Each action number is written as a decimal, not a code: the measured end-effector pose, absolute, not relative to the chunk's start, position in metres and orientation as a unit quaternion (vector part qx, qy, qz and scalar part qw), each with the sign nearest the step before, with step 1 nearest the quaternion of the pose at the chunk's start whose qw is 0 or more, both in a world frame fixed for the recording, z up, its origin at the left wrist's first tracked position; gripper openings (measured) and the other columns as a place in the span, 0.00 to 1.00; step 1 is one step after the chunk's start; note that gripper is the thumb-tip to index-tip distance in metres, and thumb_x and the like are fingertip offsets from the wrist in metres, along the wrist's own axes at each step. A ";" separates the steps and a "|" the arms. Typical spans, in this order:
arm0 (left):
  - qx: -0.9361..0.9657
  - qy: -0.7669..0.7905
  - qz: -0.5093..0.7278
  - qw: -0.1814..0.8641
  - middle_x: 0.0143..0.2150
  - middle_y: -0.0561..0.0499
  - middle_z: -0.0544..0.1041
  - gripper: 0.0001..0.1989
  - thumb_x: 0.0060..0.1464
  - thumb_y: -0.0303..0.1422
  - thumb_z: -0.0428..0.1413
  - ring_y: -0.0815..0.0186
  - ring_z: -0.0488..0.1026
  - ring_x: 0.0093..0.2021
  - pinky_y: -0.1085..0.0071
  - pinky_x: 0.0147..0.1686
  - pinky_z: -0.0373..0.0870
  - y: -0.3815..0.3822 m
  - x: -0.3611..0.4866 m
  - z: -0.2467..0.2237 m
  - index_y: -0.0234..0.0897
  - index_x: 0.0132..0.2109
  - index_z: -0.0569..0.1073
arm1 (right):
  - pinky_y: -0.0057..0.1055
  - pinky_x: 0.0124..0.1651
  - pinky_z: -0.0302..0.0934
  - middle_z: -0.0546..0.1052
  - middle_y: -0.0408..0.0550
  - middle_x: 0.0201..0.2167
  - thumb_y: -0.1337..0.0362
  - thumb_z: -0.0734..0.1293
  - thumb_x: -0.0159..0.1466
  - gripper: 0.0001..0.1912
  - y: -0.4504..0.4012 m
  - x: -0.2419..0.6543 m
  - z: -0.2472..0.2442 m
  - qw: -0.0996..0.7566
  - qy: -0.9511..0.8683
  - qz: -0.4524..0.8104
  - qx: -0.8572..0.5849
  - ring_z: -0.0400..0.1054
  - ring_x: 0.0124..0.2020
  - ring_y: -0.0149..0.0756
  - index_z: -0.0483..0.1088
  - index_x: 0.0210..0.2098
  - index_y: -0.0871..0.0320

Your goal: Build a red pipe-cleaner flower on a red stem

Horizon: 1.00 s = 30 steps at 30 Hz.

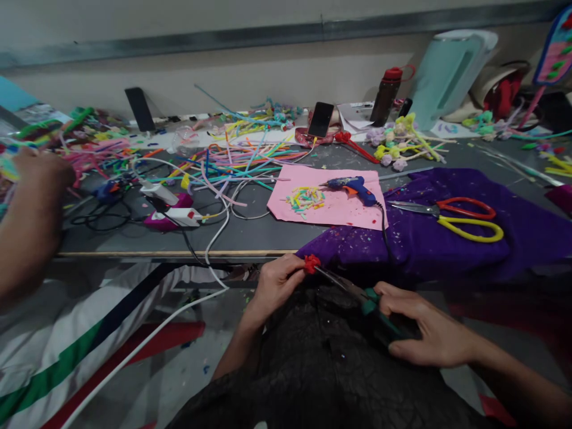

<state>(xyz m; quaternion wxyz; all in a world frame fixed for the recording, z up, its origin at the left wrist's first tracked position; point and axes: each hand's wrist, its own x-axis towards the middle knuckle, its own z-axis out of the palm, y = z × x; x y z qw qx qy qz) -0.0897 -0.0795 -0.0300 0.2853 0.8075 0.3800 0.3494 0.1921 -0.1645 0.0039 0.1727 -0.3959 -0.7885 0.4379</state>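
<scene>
Near the table's front edge, my left hand [277, 285] pinches a small fuzzy red piece [311, 263] between thumb and fingertips. My right hand [420, 328] is wrapped round the dark green handles of pliers [351, 290], whose metal jaws point left toward the red piece. The tip of the jaws is at or just beside it; whether it grips anything is too small to tell. Beyond my hands, a pink sheet [279, 199] bears short cut yellow, green and white bits [306, 199] and a blue glue gun [353, 187].
Scissors [469, 217] with red and yellow handles lie on purple cloth [527, 232]. Coloured pipe cleaners [250, 155], a power strip [174, 217] and cables cover the left. Behind stand a red-capped bottle [386, 95] and a green jug [447, 80]. Another person's arm [33, 220] reaches in at left.
</scene>
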 end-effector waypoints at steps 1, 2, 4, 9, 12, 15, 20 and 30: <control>0.809 0.380 0.351 0.280 0.34 0.50 0.76 0.07 0.54 0.28 0.51 0.67 0.71 0.36 0.72 0.38 0.66 -0.079 -0.090 -0.031 0.37 0.37 0.74 | 0.29 0.34 0.53 0.60 0.43 0.31 0.63 0.66 0.53 0.11 -0.164 0.192 0.004 0.170 -0.789 0.436 -0.398 0.58 0.33 0.34 0.57 0.28 0.57; 0.811 0.379 0.353 0.274 0.34 0.49 0.76 0.07 0.54 0.28 0.51 0.67 0.71 0.36 0.71 0.38 0.66 -0.079 -0.090 -0.032 0.37 0.37 0.74 | 0.29 0.35 0.53 0.60 0.43 0.31 0.63 0.66 0.53 0.11 -0.164 0.192 0.004 0.167 -0.790 0.433 -0.401 0.58 0.34 0.34 0.57 0.28 0.57; 0.816 0.375 0.352 0.264 0.35 0.49 0.76 0.07 0.54 0.27 0.51 0.67 0.71 0.36 0.71 0.39 0.66 -0.078 -0.090 -0.034 0.37 0.38 0.74 | 0.29 0.35 0.54 0.61 0.44 0.32 0.64 0.67 0.52 0.11 -0.164 0.191 0.004 0.160 -0.792 0.427 -0.406 0.58 0.34 0.34 0.57 0.28 0.57; 0.828 0.367 0.349 0.241 0.35 0.48 0.75 0.07 0.54 0.27 0.51 0.67 0.71 0.36 0.71 0.38 0.66 -0.078 -0.092 -0.036 0.37 0.39 0.73 | 0.30 0.37 0.55 0.63 0.44 0.32 0.65 0.67 0.51 0.11 -0.165 0.190 0.002 0.158 -0.793 0.417 -0.416 0.60 0.35 0.36 0.58 0.28 0.57; 0.833 0.365 0.350 0.226 0.34 0.49 0.75 0.07 0.54 0.27 0.51 0.67 0.71 0.36 0.71 0.37 0.66 -0.079 -0.093 -0.036 0.37 0.38 0.73 | 0.30 0.37 0.56 0.64 0.45 0.34 0.65 0.66 0.52 0.09 -0.166 0.190 -0.001 0.164 -0.791 0.417 -0.417 0.61 0.36 0.36 0.59 0.28 0.57; 0.831 0.363 0.360 0.220 0.34 0.49 0.75 0.07 0.53 0.27 0.51 0.68 0.71 0.36 0.71 0.37 0.67 -0.079 -0.093 -0.037 0.37 0.38 0.73 | 0.30 0.36 0.57 0.63 0.45 0.32 0.66 0.65 0.52 0.08 -0.167 0.189 -0.003 0.180 -0.789 0.423 -0.409 0.61 0.35 0.36 0.59 0.28 0.56; 0.830 0.359 0.364 0.224 0.33 0.49 0.75 0.06 0.53 0.26 0.52 0.68 0.71 0.35 0.71 0.37 0.67 -0.079 -0.092 -0.039 0.37 0.38 0.73 | 0.31 0.37 0.57 0.62 0.44 0.33 0.69 0.65 0.51 0.09 -0.170 0.182 -0.002 0.169 -0.791 0.397 -0.433 0.60 0.35 0.35 0.59 0.29 0.56; 0.827 0.366 0.361 0.227 0.34 0.49 0.76 0.07 0.53 0.27 0.52 0.67 0.72 0.36 0.70 0.38 0.67 -0.078 -0.090 -0.036 0.38 0.38 0.73 | 0.31 0.35 0.55 0.61 0.43 0.31 0.68 0.64 0.51 0.09 -0.167 0.184 -0.002 0.201 -0.772 0.444 -0.407 0.59 0.34 0.34 0.57 0.28 0.57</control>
